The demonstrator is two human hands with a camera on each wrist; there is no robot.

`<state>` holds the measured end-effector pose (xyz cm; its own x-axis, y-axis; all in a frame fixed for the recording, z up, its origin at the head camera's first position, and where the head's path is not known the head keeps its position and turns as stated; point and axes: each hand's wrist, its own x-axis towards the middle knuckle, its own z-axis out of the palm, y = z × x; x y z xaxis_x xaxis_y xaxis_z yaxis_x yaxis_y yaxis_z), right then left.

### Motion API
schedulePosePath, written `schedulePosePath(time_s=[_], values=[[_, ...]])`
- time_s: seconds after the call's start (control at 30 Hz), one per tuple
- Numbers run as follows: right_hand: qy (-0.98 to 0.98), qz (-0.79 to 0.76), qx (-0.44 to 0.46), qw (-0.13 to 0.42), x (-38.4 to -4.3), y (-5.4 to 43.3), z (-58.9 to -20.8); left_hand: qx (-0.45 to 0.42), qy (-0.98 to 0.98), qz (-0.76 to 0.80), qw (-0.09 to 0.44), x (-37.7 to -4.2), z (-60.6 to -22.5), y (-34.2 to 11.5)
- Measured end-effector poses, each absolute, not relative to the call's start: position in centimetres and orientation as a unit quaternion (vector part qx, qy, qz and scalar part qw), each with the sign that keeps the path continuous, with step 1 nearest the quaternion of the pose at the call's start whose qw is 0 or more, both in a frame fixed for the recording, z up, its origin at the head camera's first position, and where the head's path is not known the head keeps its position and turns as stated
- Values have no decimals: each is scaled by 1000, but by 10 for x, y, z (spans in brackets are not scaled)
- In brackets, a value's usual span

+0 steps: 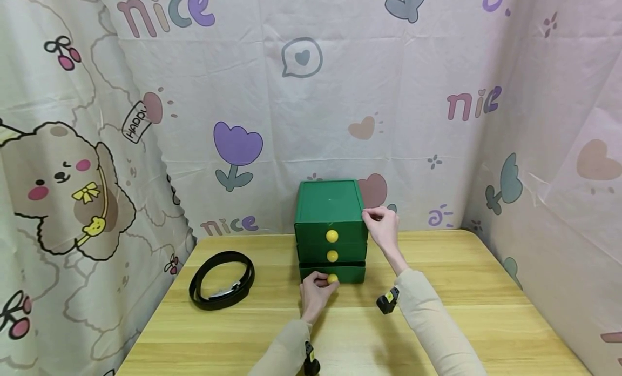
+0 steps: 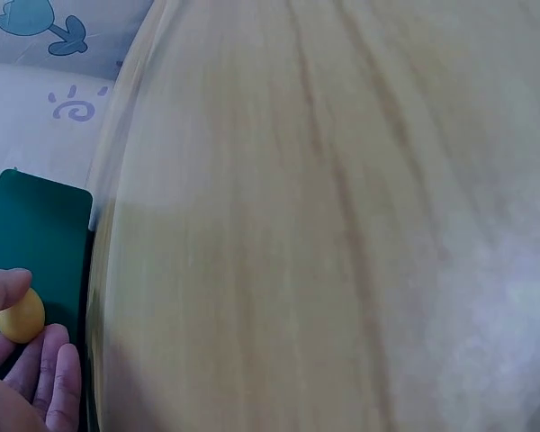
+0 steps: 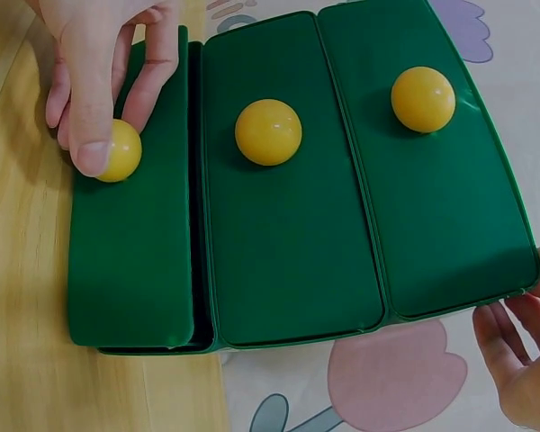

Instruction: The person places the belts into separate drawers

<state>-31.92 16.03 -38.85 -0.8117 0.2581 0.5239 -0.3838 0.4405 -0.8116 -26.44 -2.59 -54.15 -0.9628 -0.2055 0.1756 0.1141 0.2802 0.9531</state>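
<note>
A green box of three stacked drawers (image 1: 331,200) stands at the back of the table, each drawer with a round yellow knob. The bottom drawer (image 3: 130,261) sits slightly out, with a dark gap behind its front. My left hand (image 1: 317,296) pinches the bottom drawer's knob (image 2: 22,317) between thumb and fingers. At the box's upper right front corner, my right hand (image 1: 384,227) grips the edge with thumb and fingertips. The middle drawer (image 3: 292,243) and top drawer (image 3: 432,207) look closed.
A coiled black belt (image 1: 199,276) with a silver buckle lies on the wooden table (image 1: 437,322), left of the box. Printed curtains (image 1: 311,111) hang behind the table and along both sides.
</note>
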Motion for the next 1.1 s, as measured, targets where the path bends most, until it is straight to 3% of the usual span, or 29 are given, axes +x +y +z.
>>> schedulePosePath(time_s=[1.1], values=[[-791, 529, 47, 303, -318, 161, -389, 17, -795, -595, 116, -248, -544, -30]])
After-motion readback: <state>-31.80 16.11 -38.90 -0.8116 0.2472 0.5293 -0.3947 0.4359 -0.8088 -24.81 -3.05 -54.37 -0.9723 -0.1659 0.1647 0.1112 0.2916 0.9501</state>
